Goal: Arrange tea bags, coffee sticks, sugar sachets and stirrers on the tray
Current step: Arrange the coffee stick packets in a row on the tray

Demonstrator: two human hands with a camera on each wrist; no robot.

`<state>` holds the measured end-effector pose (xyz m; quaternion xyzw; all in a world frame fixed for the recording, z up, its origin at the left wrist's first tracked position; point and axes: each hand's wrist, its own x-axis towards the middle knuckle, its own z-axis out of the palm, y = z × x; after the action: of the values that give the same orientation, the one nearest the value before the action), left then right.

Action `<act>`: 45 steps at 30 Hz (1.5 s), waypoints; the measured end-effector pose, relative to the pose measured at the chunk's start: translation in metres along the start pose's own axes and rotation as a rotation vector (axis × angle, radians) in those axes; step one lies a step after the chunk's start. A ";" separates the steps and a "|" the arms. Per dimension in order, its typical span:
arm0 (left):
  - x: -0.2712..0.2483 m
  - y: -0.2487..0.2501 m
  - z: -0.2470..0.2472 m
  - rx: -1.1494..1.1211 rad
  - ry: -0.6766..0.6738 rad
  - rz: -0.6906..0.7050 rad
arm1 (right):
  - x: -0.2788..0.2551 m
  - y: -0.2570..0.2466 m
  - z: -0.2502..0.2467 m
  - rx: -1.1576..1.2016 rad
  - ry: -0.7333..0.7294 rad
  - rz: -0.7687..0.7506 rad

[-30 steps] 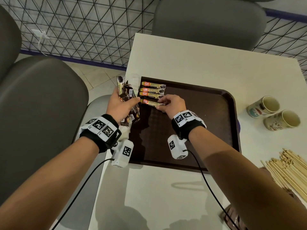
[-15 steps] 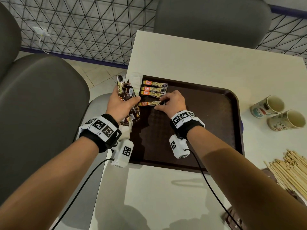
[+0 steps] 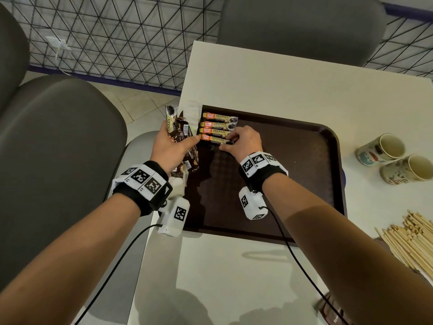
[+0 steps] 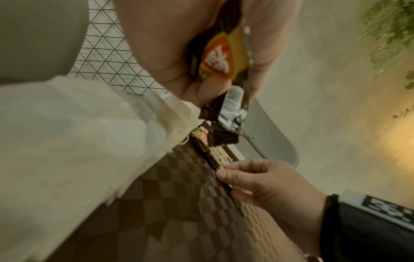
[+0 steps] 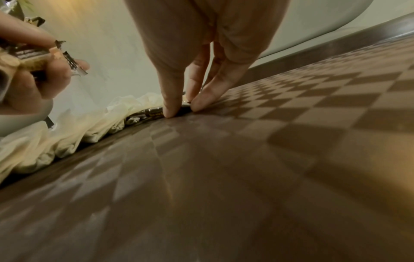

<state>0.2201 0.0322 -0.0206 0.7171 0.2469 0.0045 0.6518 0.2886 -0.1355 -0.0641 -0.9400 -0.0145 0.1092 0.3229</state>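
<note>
My right hand (image 3: 243, 143) covers the near end of the fourth coffee stick (image 3: 214, 138), pinching it flat against the tray (image 3: 304, 179); three more sticks (image 3: 219, 124) lie just beyond my fingers, four in a row. My left hand (image 3: 169, 148) grips a bundle of sachets (image 3: 179, 134); I can't count them. Far right of my hands: two cups (image 3: 396, 160), and stirrers (image 3: 412, 238) cut off.

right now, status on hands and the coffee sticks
Left hand grips a bunch of sachets. Right hand pinches the fourth coffee stick, flat on the tray. Nothing in the way.
</note>
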 end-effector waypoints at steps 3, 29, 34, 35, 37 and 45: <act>0.000 -0.001 -0.001 -0.005 -0.009 -0.005 | 0.001 0.000 0.000 0.018 0.011 -0.012; -0.006 -0.007 0.008 -0.208 -0.050 -0.060 | -0.036 -0.037 -0.014 0.518 -0.418 -0.149; -0.015 -0.006 0.006 -0.307 -0.114 -0.121 | -0.041 -0.033 -0.016 0.514 -0.419 -0.123; -0.017 -0.006 0.006 -0.316 -0.123 -0.126 | -0.042 -0.032 -0.016 0.494 -0.407 -0.129; -0.019 -0.005 0.006 -0.310 -0.130 -0.132 | -0.044 -0.031 -0.016 0.462 -0.379 -0.143; -0.024 -0.008 0.007 -0.258 -0.138 -0.154 | -0.044 -0.036 -0.009 0.457 -0.321 -0.110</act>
<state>0.1989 0.0169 -0.0213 0.6053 0.2532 -0.0628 0.7521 0.2489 -0.1162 -0.0266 -0.8113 -0.0915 0.2395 0.5254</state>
